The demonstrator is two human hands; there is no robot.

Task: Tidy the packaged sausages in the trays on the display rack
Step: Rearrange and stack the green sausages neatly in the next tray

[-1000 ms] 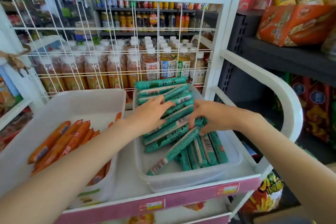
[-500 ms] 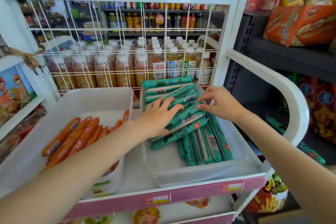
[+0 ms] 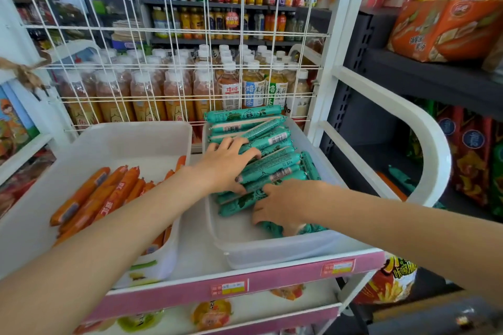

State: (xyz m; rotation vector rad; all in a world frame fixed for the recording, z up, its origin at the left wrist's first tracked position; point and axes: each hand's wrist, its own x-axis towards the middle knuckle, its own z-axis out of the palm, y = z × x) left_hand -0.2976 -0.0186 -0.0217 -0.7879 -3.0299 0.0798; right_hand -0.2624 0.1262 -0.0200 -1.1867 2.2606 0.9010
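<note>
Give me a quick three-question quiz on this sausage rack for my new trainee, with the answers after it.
1. True or false: both hands are in the tray of orange sausages.
2. Which hand lies nearer the tray's front edge: A left hand, B right hand?
3. What stands behind the wire grid at the rack's back?

Key: 1 false, both are on the green sausages in the right tray. 2 B. 3 Bottled drinks.
</note>
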